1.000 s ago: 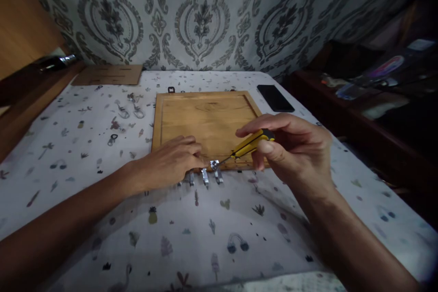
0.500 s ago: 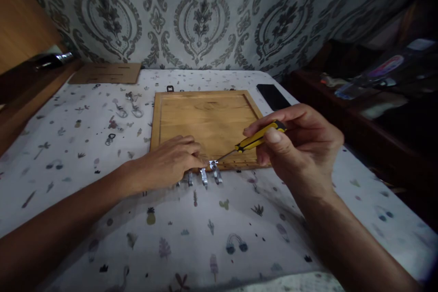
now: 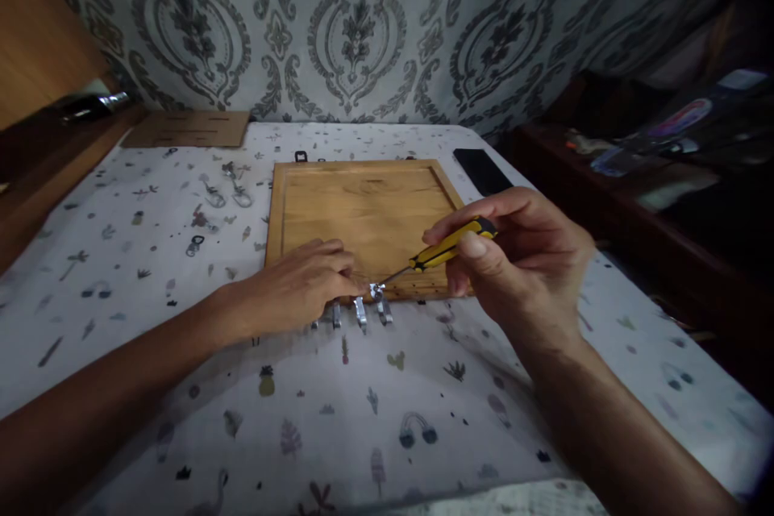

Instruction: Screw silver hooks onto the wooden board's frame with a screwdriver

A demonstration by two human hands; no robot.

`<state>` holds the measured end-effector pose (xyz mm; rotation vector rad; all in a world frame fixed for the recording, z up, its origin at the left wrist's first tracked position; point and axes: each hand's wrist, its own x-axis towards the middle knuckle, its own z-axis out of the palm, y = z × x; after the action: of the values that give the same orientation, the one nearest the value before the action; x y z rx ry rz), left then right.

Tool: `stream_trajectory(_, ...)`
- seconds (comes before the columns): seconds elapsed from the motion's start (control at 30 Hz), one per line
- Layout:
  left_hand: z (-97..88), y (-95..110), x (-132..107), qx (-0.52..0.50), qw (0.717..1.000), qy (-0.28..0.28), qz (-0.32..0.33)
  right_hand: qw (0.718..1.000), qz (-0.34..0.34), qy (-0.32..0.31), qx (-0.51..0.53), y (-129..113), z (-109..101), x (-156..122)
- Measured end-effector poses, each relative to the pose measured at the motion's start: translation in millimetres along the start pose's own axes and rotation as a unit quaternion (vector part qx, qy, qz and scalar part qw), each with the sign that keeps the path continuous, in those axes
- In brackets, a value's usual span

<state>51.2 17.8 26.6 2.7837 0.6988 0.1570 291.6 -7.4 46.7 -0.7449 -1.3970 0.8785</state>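
A wooden board [image 3: 363,214] with a raised rim lies flat on the table. Along its near edge sits a row of small shiny metal hooks [image 3: 361,310] that jut out over the cloth. My left hand [image 3: 296,290] rests on that edge, fingers bent and closed, its fingertips against the rightmost metal hook [image 3: 378,290]; what lies under the palm is hidden. Between thumb and fingers, my right hand [image 3: 520,258] grips a yellow and black screwdriver [image 3: 451,245]. The screwdriver's thin shaft slants down to the left, with its tip at the rightmost hook.
Keyrings [image 3: 239,187] and a small clasp [image 3: 194,246] lie left of the board on the patterned tablecloth [image 3: 326,451]. Slotted cardboard [image 3: 185,129] is at the back left, a dark phone-like slab [image 3: 482,171] behind right. A plastic bottle [image 3: 671,125] lies far right.
My right hand and the screwdriver's handle have shifted slightly to the left, while the tip stays at the hook. My left hand has not visibly moved.
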Motion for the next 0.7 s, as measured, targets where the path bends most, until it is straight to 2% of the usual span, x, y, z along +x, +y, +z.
stream_trajectory(0.2,-0.3,1.0,-0.1,0.0,1.0,-0.002,-0.006,0.999,-0.006,-0.052,0.008,-1.0,-2.9,-0.7)
stream_trajectory(0.33,-1.6,1.7,-0.1,0.0,1.0,0.001,-0.005,0.998,-0.009,-0.046,-0.03,-1.9,-3.3,-2.3)
stream_trajectory(0.5,-1.0,0.6,-0.5,-0.004,1.0,0.01,0.004,0.999,-0.018,-0.008,-0.037,-4.0,-0.5,-1.0)
stream_trajectory(0.7,-1.4,1.1,0.0,-0.004,1.0,0.009,0.002,0.999,0.002,-0.049,0.012,-2.1,-3.6,-0.5)
